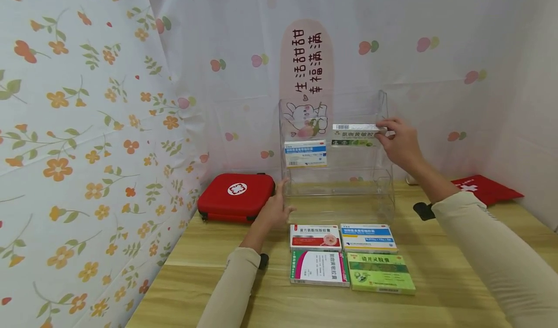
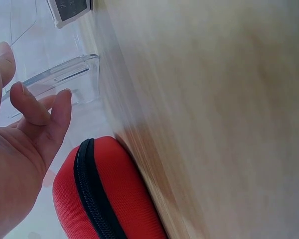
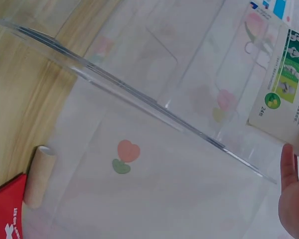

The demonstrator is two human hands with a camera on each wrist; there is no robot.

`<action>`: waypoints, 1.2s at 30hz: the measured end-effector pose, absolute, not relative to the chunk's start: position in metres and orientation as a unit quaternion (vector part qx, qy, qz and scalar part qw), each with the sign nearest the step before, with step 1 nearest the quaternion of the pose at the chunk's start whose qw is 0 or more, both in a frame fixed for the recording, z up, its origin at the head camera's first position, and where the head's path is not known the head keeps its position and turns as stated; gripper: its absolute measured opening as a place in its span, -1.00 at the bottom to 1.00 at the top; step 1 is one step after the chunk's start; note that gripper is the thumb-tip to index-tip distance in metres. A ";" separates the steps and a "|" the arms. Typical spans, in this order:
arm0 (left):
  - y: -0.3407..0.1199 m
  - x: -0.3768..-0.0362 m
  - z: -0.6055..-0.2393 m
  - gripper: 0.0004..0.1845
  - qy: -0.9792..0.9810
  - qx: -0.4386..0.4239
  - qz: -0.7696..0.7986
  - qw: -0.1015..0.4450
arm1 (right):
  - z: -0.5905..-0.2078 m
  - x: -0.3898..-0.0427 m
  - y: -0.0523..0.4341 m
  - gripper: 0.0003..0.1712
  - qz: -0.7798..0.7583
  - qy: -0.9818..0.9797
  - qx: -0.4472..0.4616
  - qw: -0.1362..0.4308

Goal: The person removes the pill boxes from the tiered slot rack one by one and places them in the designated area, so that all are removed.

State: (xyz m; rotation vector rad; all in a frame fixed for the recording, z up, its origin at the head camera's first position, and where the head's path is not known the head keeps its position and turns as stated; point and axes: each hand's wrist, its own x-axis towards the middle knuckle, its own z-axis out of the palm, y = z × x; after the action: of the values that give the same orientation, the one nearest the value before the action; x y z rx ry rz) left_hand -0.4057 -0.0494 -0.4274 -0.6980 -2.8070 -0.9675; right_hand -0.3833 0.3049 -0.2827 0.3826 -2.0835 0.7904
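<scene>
**Head view: a green-and-white box held at the top shelf**

Head view shows us the green-and-white medicine box [image 1: 355, 135] up at the top shelf of the clear plastic rack [image 1: 383, 182]. Our right hand [image 1: 398, 144] holds it by its right end, with the fingers and thumb curled around that end. The box lies flat and long (we see its barcode side on top). Just to its left, on the same shelf, a blue-and-white box [image 1: 305, 153] stands up.

Our left hand [image 1: 274, 210] rests by the rack's lower left corner. Its fingers are loose and spread, and it holds nothing. From the left wrist view we see those fingers [image 2: 37, 107] close to the clear edge, but we cannot tell if they touch it.

Near that hand lies a red first-aid case [image 1: 236, 197]. In front of the rack, four more boxes lie flat on the wooden table [image 1: 444, 294] in a neat square. A red pouch [image 1: 488, 188] sits far to the right.
</scene>
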 end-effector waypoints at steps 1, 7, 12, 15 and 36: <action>-0.049 -0.405 -0.427 -0.01 -0.919 -0.229 -0.318 0.046 | -0.282 -0.382 0.305 -0.71 0.318 -0.832 0.154 0.428; -0.050 -0.406 -0.426 -0.01 -0.915 -0.231 -0.328 0.042 | -0.278 -0.374 0.304 -0.73 0.326 -0.825 0.167 0.430; -0.051 -0.407 -0.427 -0.01 -0.916 -0.228 -0.329 0.033 | -0.280 -0.368 0.306 -0.74 0.323 -0.830 0.169 0.422; -0.051 -0.407 -0.428 -0.02 -0.917 -0.226 -0.326 0.033 | -0.281 -0.364 0.306 -0.73 0.316 -0.830 0.174 0.426; -0.049 -0.408 -0.430 0.00 -0.917 -0.225 -0.327 0.050 | -0.302 -0.319 0.305 -0.73 0.344 -0.849 0.168 0.364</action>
State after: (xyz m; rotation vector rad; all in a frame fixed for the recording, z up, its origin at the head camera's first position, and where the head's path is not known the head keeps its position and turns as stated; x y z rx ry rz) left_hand -0.4083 -0.0491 -0.4304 -0.6867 -2.7919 -0.9949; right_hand -0.3185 0.3055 -0.3018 0.4317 -2.1852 0.8839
